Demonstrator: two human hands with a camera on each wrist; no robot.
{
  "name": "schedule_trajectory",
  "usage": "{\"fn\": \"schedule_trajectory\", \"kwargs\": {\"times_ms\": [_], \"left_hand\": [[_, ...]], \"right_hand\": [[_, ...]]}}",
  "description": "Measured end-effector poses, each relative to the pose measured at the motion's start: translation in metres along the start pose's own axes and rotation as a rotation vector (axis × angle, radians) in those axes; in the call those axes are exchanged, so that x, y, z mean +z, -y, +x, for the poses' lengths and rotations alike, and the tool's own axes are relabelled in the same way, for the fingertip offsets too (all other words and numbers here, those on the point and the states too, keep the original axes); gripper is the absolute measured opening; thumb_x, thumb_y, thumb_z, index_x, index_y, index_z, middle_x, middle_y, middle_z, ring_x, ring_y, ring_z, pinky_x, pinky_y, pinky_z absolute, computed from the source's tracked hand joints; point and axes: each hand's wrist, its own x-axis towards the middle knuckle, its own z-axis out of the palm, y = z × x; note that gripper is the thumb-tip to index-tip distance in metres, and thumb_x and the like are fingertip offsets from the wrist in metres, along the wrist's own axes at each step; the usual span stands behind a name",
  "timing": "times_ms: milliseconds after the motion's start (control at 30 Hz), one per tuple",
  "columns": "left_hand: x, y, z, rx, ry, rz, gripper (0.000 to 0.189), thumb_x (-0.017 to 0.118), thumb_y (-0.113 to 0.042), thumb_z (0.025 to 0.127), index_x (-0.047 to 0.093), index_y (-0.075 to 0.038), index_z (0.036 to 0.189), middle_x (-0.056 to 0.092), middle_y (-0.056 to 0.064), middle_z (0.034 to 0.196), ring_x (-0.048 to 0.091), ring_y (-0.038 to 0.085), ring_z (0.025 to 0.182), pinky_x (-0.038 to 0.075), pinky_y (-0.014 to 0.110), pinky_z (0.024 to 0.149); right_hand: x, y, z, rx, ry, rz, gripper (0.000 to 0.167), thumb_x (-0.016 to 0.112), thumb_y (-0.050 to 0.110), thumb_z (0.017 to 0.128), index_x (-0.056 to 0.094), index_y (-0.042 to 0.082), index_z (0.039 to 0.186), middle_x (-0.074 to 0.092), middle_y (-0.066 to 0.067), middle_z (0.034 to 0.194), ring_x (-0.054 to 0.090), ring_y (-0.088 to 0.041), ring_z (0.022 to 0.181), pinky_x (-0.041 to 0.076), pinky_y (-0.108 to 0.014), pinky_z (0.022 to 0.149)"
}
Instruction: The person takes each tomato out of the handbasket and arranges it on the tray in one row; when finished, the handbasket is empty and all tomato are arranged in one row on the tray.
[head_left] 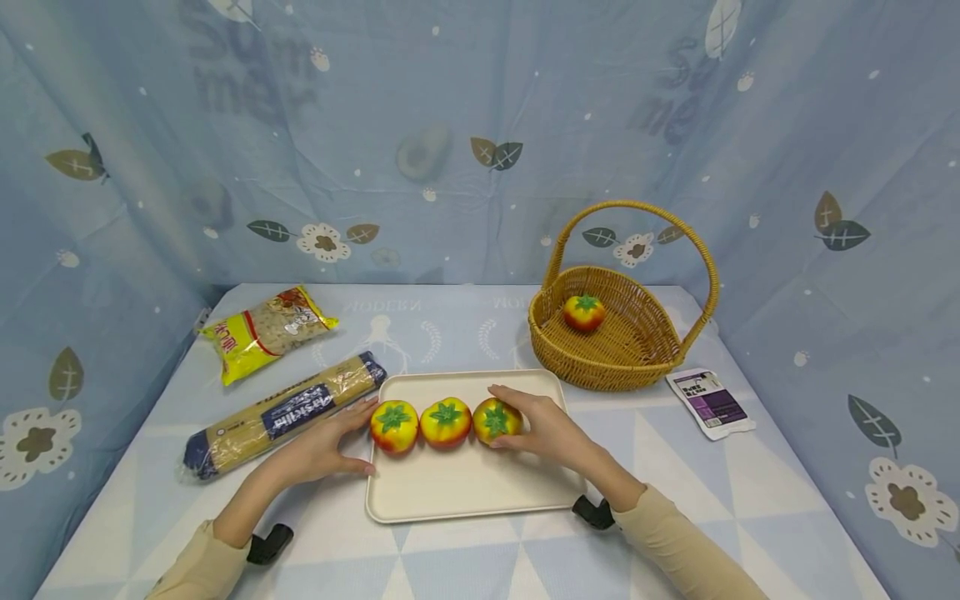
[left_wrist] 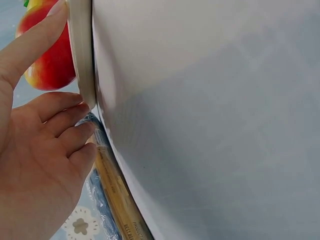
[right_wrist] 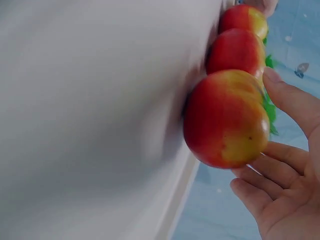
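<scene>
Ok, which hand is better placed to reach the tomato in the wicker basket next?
Likely the right hand: it is nearer the wicker basket and the basket tomato, though it is around the rightmost tomato on the tray. The left hand is at the tray's left edge, farther away.

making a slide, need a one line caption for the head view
Right hand curves round the rightmost fruit of three on a cream tray; left hand at the tray's left edge.
</scene>
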Motion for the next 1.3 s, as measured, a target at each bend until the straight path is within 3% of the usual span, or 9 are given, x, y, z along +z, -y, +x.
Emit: {"fn": "schedule_trajectory", "kwargs": {"times_ms": [300,533,833,1000,1100,1167,1300], "left_hand": [[0.0,0.001,0.002,-0.006,0.016,-0.012,0.101,0.083,-0.042,0.069,0.035,0.001,0.147,0.029,0.02,0.153,0.026,0.04,0.14,0.024,0.055,0.112],[0.0,0.0,0.0,-0.004,0.009,-0.01,0.101,0.083,-0.043,0.07,0.035,0.001,0.147,0.029,0.021,0.153,0.027,0.042,0.139,0.024,0.056,0.111],[0.0,0.0,-0.001,0.012,-0.001,-0.003,0.101,0.082,-0.044,0.07,0.036,0.003,0.146,0.03,0.022,0.151,0.028,0.043,0.138,0.025,0.057,0.111],[0.0,0.0,0.0,-0.006,0.01,-0.005,0.101,0.083,-0.042,0.07,0.035,0.001,0.147,0.029,0.021,0.152,0.027,0.041,0.139,0.024,0.055,0.112],[0.0,0.001,0.0,-0.009,0.013,-0.007,0.101,0.083,-0.041,0.07,0.034,0.001,0.148,0.029,0.021,0.153,0.026,0.041,0.139,0.024,0.056,0.112],[0.0,0.001,0.001,-0.009,0.011,-0.009,0.102,0.084,-0.041,0.069,0.034,0.0,0.148,0.029,0.021,0.153,0.027,0.041,0.139,0.024,0.056,0.112],[0.0,0.001,0.0,-0.002,0.004,-0.007,0.102,0.083,-0.043,0.069,0.034,0.001,0.147,0.03,0.022,0.152,0.028,0.042,0.138,0.025,0.056,0.111]], "right_hand": [[-0.021,0.002,-0.003,0.037,-0.023,-0.037,0.074,0.081,0.03,0.079,0.049,0.006,0.141,0.049,-0.008,0.143,0.046,-0.024,0.131,0.039,-0.04,0.107],[-0.037,-0.002,-0.004,0.022,-0.106,-0.038,0.064,0.08,0.022,0.08,0.054,0.004,0.136,0.055,-0.011,0.137,0.051,-0.026,0.126,0.045,-0.04,0.102],[-0.067,-0.009,-0.005,0.038,-0.203,-0.089,0.06,0.078,0.03,0.081,0.06,0.002,0.131,0.061,-0.013,0.128,0.06,-0.029,0.115,0.052,-0.044,0.092],[-0.084,-0.017,-0.006,0.062,-0.251,-0.116,0.055,0.077,0.027,0.083,0.061,0.002,0.129,0.063,-0.015,0.125,0.062,-0.031,0.111,0.053,-0.046,0.089],[-0.093,-0.024,-0.006,0.06,-0.288,-0.145,0.053,0.078,0.022,0.082,0.062,0.002,0.128,0.065,-0.015,0.123,0.068,-0.026,0.086,0.056,-0.041,0.081],[-0.098,-0.029,-0.005,0.071,-0.308,-0.164,0.053,0.078,0.023,0.082,0.062,0.003,0.128,0.066,-0.016,0.119,0.06,-0.02,0.064,0.054,-0.037,0.07],[-0.107,-0.038,-0.005,0.107,-0.346,-0.174,0.054,0.079,0.024,0.081,0.063,0.003,0.128,0.067,-0.019,0.115,0.052,-0.02,0.057,0.051,-0.038,0.067]]}}
